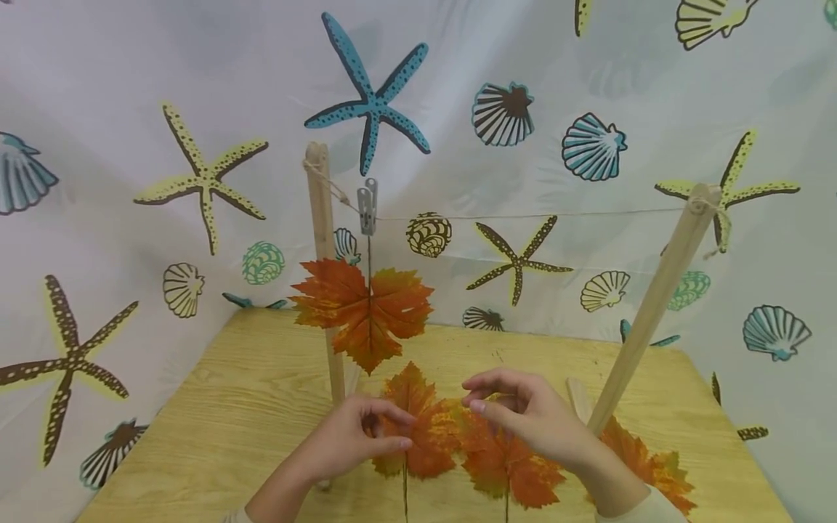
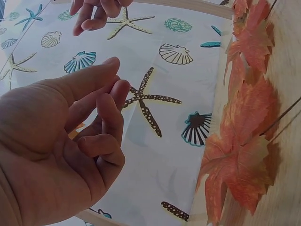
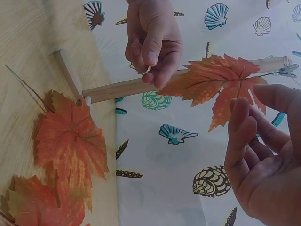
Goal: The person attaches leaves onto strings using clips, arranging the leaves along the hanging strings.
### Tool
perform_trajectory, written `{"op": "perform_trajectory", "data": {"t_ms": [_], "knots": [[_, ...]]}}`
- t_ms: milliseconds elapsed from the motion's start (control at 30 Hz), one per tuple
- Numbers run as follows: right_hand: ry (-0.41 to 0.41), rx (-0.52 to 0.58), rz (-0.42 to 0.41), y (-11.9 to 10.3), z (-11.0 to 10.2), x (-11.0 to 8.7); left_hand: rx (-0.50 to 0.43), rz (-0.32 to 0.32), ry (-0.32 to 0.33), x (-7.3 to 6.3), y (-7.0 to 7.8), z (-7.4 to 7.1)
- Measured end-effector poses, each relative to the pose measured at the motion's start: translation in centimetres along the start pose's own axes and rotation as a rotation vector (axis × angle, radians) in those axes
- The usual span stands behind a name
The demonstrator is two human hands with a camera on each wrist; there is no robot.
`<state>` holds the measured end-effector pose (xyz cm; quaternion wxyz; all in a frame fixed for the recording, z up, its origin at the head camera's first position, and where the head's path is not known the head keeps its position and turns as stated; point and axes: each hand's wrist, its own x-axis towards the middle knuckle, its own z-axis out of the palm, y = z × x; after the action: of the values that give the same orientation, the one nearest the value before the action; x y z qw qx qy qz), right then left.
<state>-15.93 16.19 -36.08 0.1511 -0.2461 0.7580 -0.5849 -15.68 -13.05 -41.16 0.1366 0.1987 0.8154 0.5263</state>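
My left hand (image 1: 353, 439) hovers over the table with fingers bent loosely and nothing in its grasp. To its right is my right hand (image 1: 530, 414), also empty, its fingers softly curved. An orange artificial maple leaf (image 1: 362, 309) hangs by its stem from a grey clothespin (image 1: 368, 207) at the left end of a thin string (image 1: 497, 216). Below and behind my hands, one orange leaf (image 1: 425, 443) and another leaf (image 1: 513, 472) lie on the table, stems toward me. In the right wrist view the hanging leaf (image 3: 225, 87) appears just beyond my right fingertips.
The string is tied between a left wooden post (image 1: 322, 218) and a leaning right wooden post (image 1: 660, 305). Another orange leaf (image 1: 647, 465) lies by the right post's foot, partly behind my right forearm. A cloth (image 1: 275, 65) printed with starfish and shells surrounds the wooden table (image 1: 242, 385).
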Motion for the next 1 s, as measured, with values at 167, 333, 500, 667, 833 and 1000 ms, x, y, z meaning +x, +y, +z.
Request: {"op": "perform_trajectory", "data": {"t_ms": [167,333,500,667,833,1000], "knots": [[-0.003,0.029,0.020,0.5,-0.1,-0.4,-0.020,0.003,0.002,0.1,-0.4,0.3],[-0.003,0.059,0.056,1.0,-0.3,-0.8,-0.043,-0.018,-0.002,0.1,-0.9,0.5],[0.017,0.049,0.065,2.0,-0.4,-1.7,-0.071,-0.032,-0.051,0.0,-1.7,0.8],[0.054,0.088,0.081,3.1,0.0,-2.7,-0.099,-0.021,-0.104,-0.2,-2.6,1.0],[0.079,0.138,0.103,3.8,0.3,-3.4,-0.096,-0.016,-0.111,-0.2,-3.3,1.2],[0.078,0.164,0.111,4.2,0.3,-3.3,-0.098,-0.041,-0.114,-0.2,-3.6,1.2]]}}
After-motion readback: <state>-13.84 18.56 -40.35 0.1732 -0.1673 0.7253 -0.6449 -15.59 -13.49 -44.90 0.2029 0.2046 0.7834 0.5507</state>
